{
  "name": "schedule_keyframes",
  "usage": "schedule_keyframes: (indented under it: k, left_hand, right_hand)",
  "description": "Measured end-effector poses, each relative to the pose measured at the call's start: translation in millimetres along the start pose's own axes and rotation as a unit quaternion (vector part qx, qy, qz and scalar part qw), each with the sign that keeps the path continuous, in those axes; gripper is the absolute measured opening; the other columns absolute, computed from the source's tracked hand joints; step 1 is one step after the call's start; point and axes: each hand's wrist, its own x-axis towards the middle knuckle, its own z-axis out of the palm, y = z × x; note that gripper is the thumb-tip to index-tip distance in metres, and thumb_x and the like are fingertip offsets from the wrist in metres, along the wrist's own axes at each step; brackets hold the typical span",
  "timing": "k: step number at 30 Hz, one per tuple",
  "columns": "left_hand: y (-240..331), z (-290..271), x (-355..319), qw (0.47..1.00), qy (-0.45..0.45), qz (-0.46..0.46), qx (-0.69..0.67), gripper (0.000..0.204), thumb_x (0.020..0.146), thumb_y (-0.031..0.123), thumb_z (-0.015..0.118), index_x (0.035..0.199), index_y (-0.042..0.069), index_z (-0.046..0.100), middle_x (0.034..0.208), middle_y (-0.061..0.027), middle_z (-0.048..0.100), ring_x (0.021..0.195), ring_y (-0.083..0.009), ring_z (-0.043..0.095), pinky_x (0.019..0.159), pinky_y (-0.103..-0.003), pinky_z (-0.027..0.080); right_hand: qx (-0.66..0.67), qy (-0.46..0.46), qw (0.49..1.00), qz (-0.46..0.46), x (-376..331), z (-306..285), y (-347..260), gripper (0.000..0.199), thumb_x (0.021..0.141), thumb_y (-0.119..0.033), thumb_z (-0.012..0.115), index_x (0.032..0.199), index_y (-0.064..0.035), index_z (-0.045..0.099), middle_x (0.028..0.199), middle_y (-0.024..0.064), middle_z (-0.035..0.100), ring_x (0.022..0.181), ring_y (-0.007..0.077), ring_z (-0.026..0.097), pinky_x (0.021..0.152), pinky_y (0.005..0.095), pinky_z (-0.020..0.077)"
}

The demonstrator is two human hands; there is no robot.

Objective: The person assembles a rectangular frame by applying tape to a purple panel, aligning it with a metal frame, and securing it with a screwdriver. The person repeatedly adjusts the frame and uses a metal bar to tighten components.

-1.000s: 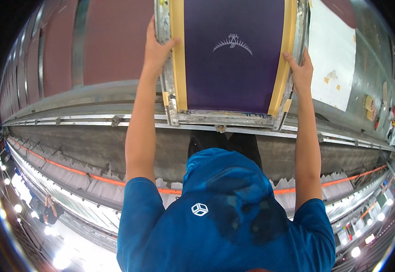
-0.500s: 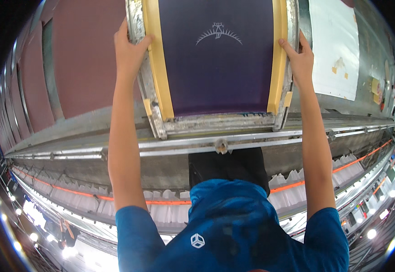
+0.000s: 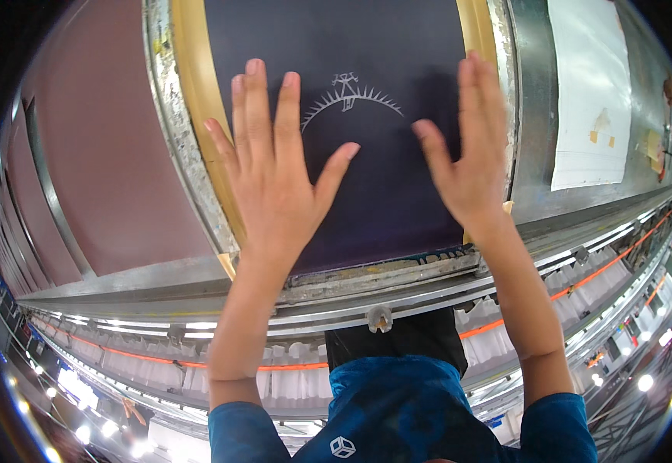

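Observation:
A screen printing frame (image 3: 185,147) with worn, paint-stained metal sides lies on the long table. Yellow tape (image 3: 190,46) runs along the inner edges of its dark purple mesh (image 3: 374,193). A pale arched design with spikes (image 3: 359,97) shows in the mesh. Over the mesh's left part and the left tape is my left hand (image 3: 274,181), fingers spread. My right hand (image 3: 471,166) is over the right edge of the mesh, fingers stretched out and thumb apart. Neither hand holds anything. Whether the palms touch the mesh, I cannot tell.
Brownish-red fabric panels (image 3: 112,147) lie to the left on the table. To the right is a white sheet (image 3: 592,85) with small tape pieces. A metal rail (image 3: 320,315) with a round knob (image 3: 380,318) runs along the near edge, above an orange strip (image 3: 297,366).
Both hands have let go of the frame's sides and moved inward over the mesh, fingers spread. The frame appears larger and lower in the view.

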Motion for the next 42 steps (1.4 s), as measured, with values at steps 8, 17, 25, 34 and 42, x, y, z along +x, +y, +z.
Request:
schedule_keyframes:
  k: [8,17,25,34,42]
  left_hand:
    - [9,25,-5,0.987,-0.13,-0.032,0.087,0.1,0.091,0.062,0.06,0.16,0.001,0.02,0.168,-0.0187,0.017,0.156,-0.0354,0.011,0.119,-0.065,0.002]
    - [9,28,-4,0.985,-0.143,-0.032,0.09,0.1,0.092,0.065,0.056,0.16,0.001,0.02,0.168,-0.0179,0.017,0.156,-0.035,0.01,0.119,-0.064,0.0]
    - [9,24,-6,0.988,-0.122,-0.038,0.081,0.099,0.09,0.063,0.061,0.159,0.003,0.025,0.167,-0.0173,0.02,0.156,-0.0348,0.013,0.12,-0.064,0.002]
    - [6,25,-7,0.992,-0.098,-0.031,0.074,0.098,0.09,0.063,0.062,0.159,0.004,0.026,0.167,-0.0165,0.021,0.156,-0.0333,0.014,0.12,-0.063,0.003]
    - [7,24,-6,0.991,-0.099,-0.038,0.079,0.098,0.09,0.063,0.062,0.159,0.004,0.026,0.167,-0.017,0.021,0.156,-0.0335,0.014,0.12,-0.063,0.003]
  right_hand:
    - [-0.073,-0.123,0.989,0.021,-12,23,-13,0.093,0.093,-0.05,0.062,0.158,0.0024,0.023,0.167,0.0213,0.017,0.155,0.0371,0.015,0.123,0.056,0.013]
    - [-0.064,-0.149,0.986,0.034,-10,21,-10,0.093,0.09,-0.048,0.067,0.157,0.0031,0.026,0.167,0.0215,0.016,0.155,0.0379,0.014,0.122,0.0551,0.015]
    - [-0.017,0.022,0.99,0.136,-1,-32,45,0.079,0.081,-0.026,0.085,0.146,0.0007,0.048,0.128,0.0146,0.05,0.117,0.0292,0.05,0.101,0.0398,0.0422]
    - [0.052,0.019,0.985,0.161,2,-27,59,0.064,0.085,-0.012,0.08,0.142,0.0003,0.056,0.117,0.006,0.055,0.104,0.0152,0.056,0.092,0.0282,0.0464]
    - [0.054,0.027,0.986,0.157,4,-24,64,0.06,0.086,-0.009,0.079,0.141,0.0027,0.056,0.121,0.0072,0.057,0.108,0.0148,0.058,0.094,0.028,0.0476]
